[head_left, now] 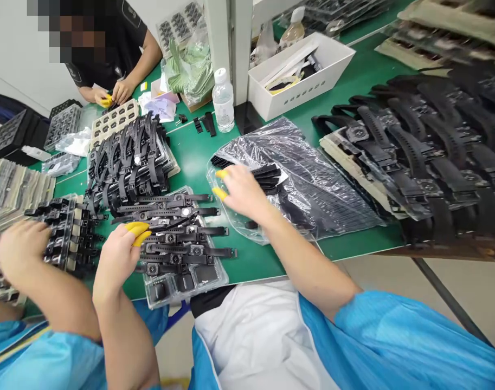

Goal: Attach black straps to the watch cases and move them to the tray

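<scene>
My left hand (117,257), with yellow finger cots on its fingertips, is pinched on a black watch strap (169,224). It is over the left side of a clear plastic tray (176,298) of black smartwatches (196,251), whose straps lie across it in rows. Black square pieces (206,273) sit in the tray's front pockets. My right hand (245,192) hovers at the mouth of a clear plastic bag (312,184) full of black straps. Its thumb and finger, also in yellow cots, are spread apart with nothing between them. Loose black straps (267,176) lie beside this hand.
Stacked trays of watches stand behind left (129,162) and at right (426,141). A water bottle (223,103) and white box (300,76) are at the back. A co-worker's hand (21,244) is close at left; another person (109,59) sits across.
</scene>
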### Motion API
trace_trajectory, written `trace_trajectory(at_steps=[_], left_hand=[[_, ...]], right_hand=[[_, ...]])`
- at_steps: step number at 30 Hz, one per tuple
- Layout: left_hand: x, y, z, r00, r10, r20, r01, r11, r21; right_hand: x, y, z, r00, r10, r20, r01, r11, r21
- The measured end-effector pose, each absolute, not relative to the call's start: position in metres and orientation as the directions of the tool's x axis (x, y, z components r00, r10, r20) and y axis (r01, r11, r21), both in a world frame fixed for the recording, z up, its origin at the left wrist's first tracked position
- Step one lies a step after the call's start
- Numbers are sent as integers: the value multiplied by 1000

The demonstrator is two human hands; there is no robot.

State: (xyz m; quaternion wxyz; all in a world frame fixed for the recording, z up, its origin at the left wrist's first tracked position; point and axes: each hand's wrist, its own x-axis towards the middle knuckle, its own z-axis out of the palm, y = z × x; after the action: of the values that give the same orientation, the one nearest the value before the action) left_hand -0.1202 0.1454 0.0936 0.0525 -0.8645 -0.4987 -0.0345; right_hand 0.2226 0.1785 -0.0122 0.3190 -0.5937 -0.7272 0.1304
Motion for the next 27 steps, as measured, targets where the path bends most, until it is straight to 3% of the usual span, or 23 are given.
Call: trace_trajectory(at_steps=[4, 8, 10, 13, 18, 24, 27], left_hand=[[-116, 98, 88, 537, 843, 40, 826, -534, 180], [-97, 60, 62, 570, 811, -134, 803, -515, 299], [-88, 47, 49, 577, 782, -236, 811, -517, 274], [-76, 37, 35, 552, 764, -333, 829, -546, 121], [-65, 35, 28, 568, 782, -258, 791, -605, -92], [-68, 43, 21, 621, 767, -164, 761, -640, -108], [-73, 48, 13, 652, 758, -25, 755, -651, -77]], right_hand=[[247, 176, -29, 114, 965, 238, 839, 34, -543], [258, 180, -49, 148, 955, 257, 831, 21, -556], [259, 183, -55, 165, 947, 275, 826, 20, -564], [260, 188, -63, 184, 936, 299, 813, 26, -581], [262, 193, -67, 197, 920, 339, 768, 70, -636], [259, 190, -47, 186, 886, 425, 708, 180, -683], [254, 185, -34, 197, 853, 483, 682, 235, -693]])
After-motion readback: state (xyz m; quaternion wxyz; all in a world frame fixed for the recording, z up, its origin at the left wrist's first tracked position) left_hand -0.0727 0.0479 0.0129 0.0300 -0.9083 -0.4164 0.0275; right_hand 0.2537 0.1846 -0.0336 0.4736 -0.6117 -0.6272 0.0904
